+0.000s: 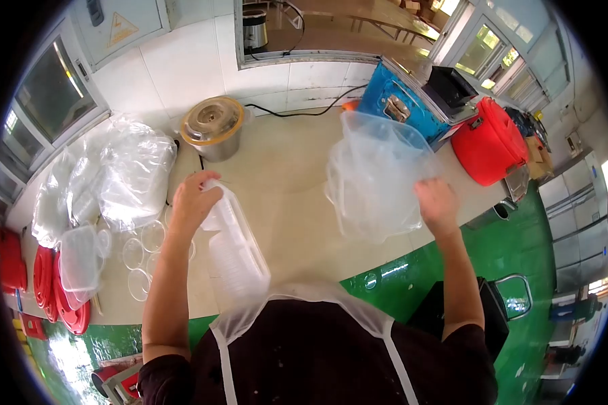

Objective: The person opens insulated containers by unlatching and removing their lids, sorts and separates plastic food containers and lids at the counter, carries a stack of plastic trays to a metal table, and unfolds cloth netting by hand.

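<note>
My left hand (194, 202) is closed on the far end of a long white translucent plastic tray (240, 236), which slants toward my apron on the beige table. My right hand (438, 204) is at the right edge of a stack of clear plastic sheets or lids (378, 182); its fingers are bent and slightly blurred, and whether they grip the edge I cannot tell. Several clear round cups or rings (134, 253) stand left of my left forearm.
Clear plastic bags (135, 175) lie at the left, with red lids (71, 310) nearer. Behind are a lidded steel pot (213, 128) and a black cable. A blue box (398, 98) and a red container (490, 145) stand at the right. Beyond the table's edge is green floor (398, 273).
</note>
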